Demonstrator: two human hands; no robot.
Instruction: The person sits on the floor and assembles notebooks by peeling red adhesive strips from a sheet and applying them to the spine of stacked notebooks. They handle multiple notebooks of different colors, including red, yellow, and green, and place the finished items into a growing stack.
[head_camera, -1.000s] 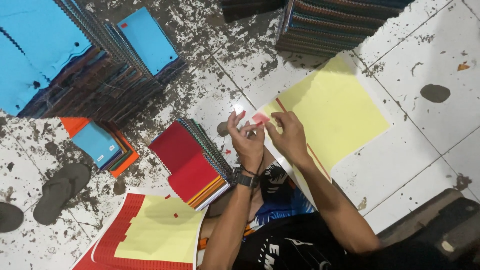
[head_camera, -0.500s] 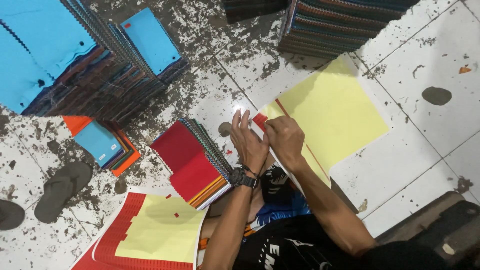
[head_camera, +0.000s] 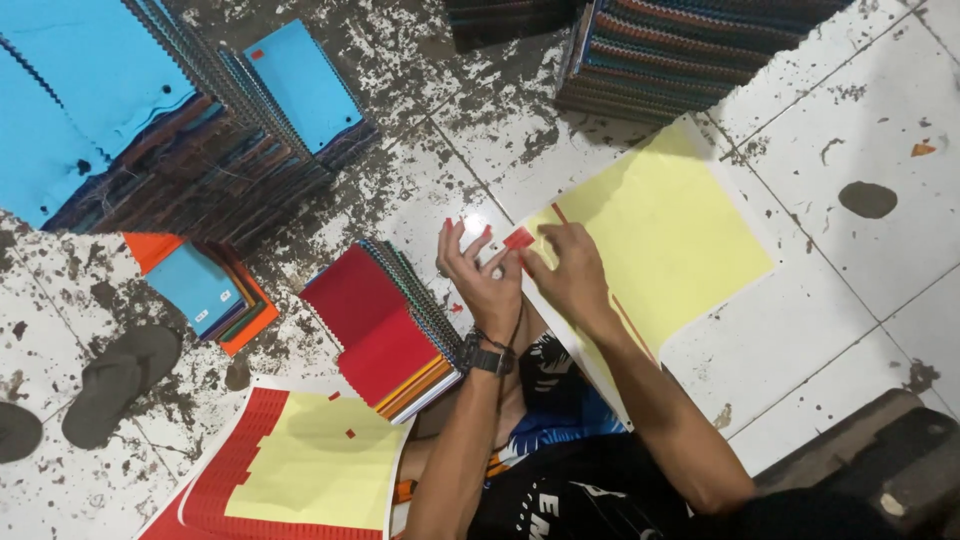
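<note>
**Both hands at a small red sticker over the yellow sheet**

Your right hand (head_camera: 572, 272) hides much of how it grips the small red sticker (head_camera: 518, 238); only its fingertips show, pressed together on the sticker's right edge. Your left hand (head_camera: 482, 272) meets the sticker from the other side, thumb and one finger at it, the other fingers spread and raised. Whether the sticker lifts clear of the yellow sheet (head_camera: 668, 232) or lies on it, you cannot tell.

The sticker sits at the yellow sheet's left edge. The sheet's near corner is covered by your right forearm. Just left of the sheet lies a stack of red-covered notebooks (head_camera: 385, 325), touching your left wrist area. Beyond the sheet's far edge stands a striped pile of books (head_camera: 680, 50), cut off by the frame. Well left of the sheet, blue-covered stacks (head_camera: 110, 110) rise.
</note>
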